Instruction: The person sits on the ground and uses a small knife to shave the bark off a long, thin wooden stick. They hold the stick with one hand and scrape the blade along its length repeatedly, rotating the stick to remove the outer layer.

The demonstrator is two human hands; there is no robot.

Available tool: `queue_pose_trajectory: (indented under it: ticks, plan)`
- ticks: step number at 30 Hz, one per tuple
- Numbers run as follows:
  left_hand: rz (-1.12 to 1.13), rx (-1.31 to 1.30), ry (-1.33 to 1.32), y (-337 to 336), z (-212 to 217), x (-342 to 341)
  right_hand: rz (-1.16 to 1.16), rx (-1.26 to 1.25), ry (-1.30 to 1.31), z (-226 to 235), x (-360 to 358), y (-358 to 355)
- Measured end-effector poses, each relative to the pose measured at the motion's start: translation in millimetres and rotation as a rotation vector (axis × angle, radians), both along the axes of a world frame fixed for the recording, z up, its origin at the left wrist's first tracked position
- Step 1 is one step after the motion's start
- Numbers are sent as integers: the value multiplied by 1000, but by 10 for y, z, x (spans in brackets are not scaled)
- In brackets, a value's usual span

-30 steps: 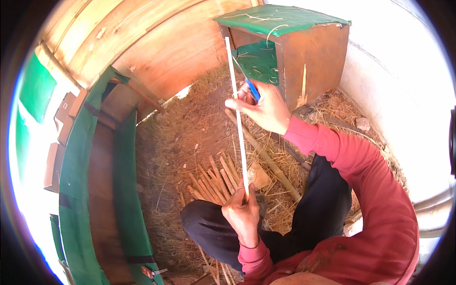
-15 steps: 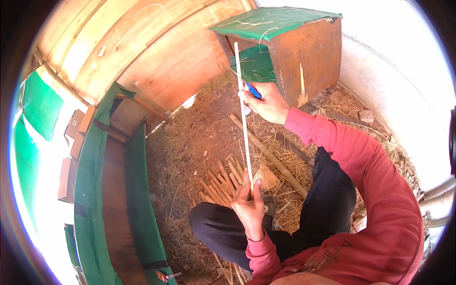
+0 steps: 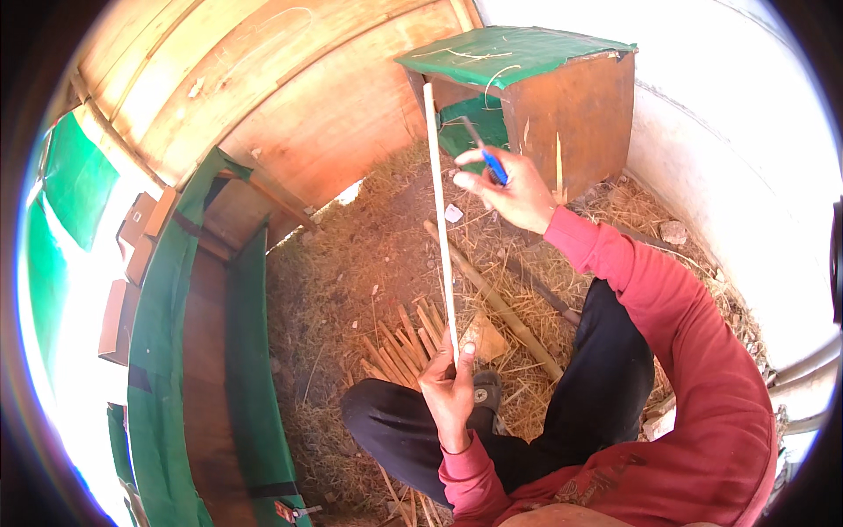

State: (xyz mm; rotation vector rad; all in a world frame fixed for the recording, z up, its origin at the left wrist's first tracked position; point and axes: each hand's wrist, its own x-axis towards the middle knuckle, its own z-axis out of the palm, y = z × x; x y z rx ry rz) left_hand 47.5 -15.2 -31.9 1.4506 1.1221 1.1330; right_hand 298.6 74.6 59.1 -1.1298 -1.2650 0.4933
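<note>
My left hand (image 3: 449, 397) is closed around the lower end of a long, thin, pale wooden strip (image 3: 442, 220), which stands nearly upright before me. To the right of the strip's upper half, my right hand (image 3: 524, 191) grips the blue handle of a knife (image 3: 496, 167). The narrow blade points up and to the left, slightly blurred. Between this hand and the strip there is a gap.
Several cut wooden sticks (image 3: 399, 351) lie beyond my left knee, beside a yellowish block (image 3: 485, 338). A long pole (image 3: 505, 307) crosses the straw-strewn ground. A green-topped wooden box (image 3: 575, 114) stands at the back; green-covered shelving (image 3: 158, 404) lines the left.
My right hand has moved right with the knife, away from the strip. The strip's top leans slightly more left, and my left hand is a little lower.
</note>
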Motion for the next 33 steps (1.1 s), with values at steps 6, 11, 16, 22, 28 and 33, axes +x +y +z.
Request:
queue_pose_trajectory:
  ticks: [6, 11, 16, 22, 28, 33]
  plan:
    - [-98, 41, 122, -10, -13, -26, 92, 143, 131, -46, -96, 63]
    - [-234, -138, -70, -82, 155, -69, 127, 196, 320, -82, -13, 124]
    - [-318, -166, -222, -87, 233, -128, -153, 243, 150, -131, 195, 226]
    - [-219, -75, -214, -54, 206, -153, 52, 211, -297, -48, -139, -76]
    - [-264, -124, -228, -60, 176, -67, 339, 207, -208, -172, -413, -122]
    - [-342, -99, -137, -31, 120, -9, 179, 15, -6, -53, -427, -163]
